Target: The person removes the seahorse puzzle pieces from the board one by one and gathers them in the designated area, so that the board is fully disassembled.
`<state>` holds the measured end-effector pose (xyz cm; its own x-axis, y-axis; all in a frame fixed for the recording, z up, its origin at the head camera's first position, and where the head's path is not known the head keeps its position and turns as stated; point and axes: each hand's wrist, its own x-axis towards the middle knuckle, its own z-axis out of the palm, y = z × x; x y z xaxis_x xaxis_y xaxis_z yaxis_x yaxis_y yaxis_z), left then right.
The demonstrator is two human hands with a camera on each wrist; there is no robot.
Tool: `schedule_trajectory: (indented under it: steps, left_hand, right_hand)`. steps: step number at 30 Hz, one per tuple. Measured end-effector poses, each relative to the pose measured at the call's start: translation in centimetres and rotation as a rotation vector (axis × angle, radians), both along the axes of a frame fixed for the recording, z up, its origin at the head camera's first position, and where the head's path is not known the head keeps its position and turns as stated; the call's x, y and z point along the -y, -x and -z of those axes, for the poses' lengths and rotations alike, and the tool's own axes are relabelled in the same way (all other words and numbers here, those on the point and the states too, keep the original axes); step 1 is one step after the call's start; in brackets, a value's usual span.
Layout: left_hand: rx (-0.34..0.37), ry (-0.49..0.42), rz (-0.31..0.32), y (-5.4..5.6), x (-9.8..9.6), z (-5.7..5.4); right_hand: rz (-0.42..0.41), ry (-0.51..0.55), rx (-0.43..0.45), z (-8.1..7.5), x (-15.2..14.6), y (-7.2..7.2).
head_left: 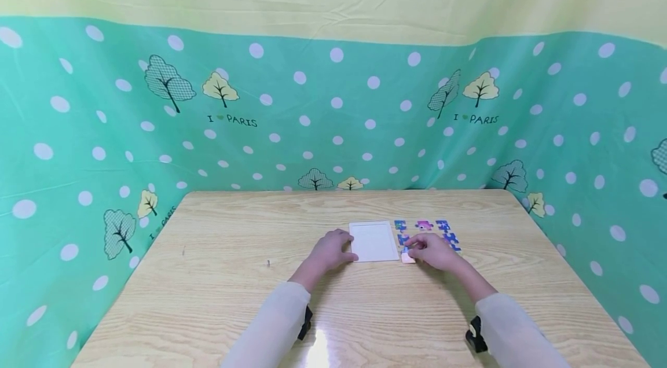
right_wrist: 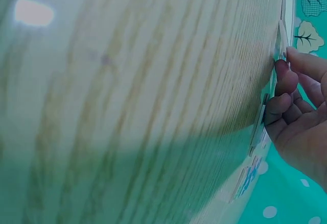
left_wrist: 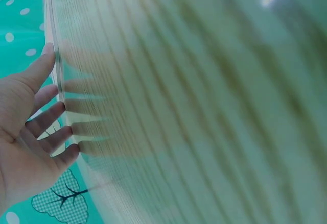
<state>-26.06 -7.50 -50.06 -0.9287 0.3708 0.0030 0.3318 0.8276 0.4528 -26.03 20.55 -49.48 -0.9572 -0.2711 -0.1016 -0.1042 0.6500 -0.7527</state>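
A square white puzzle tray (head_left: 373,242) with a raised rim lies on the table. My left hand (head_left: 330,249) rests at its left edge, thumb and fingertips spread along the rim; the left wrist view shows this left hand (left_wrist: 36,117) with fairly straight fingers. Just beyond the tray's right side, my right hand (head_left: 433,251) pinches a pink and blue puzzle piece (head_left: 408,258) between thumb and forefinger. In the right wrist view, the right hand (right_wrist: 301,101) has its other fingers curled under the palm, and the pinched piece appears edge-on.
Several loose jigsaw pieces lie around the right hand, among them a green-blue piece (head_left: 399,225), a pink piece (head_left: 424,225) and a dark blue piece (head_left: 443,225). The wooden table (head_left: 234,298) meets a polka-dot curtain (head_left: 333,113) at its back and sides.
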Motion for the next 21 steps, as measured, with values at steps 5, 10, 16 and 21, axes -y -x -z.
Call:
schedule_trajectory:
  steps: [5,10,16,21]
  left_hand:
    - [-0.006,0.004,0.004,-0.03,0.04,0.01]
    - [-0.005,0.008,0.003,0.0,0.03,0.05]
    - [-0.001,0.018,-0.005,0.02,0.0,0.14]
    - [0.004,0.007,-0.008,-0.08,0.0,0.02]
  right_hand:
    - [0.006,-0.025,-0.006,-0.09,0.12,0.07]
    - [0.011,-0.04,-0.023,-0.35,0.34,0.06]
    - [0.019,-0.051,-0.024,-0.39,0.42,0.05]
    - [0.031,-0.062,-0.021,-0.34,0.39,0.14]
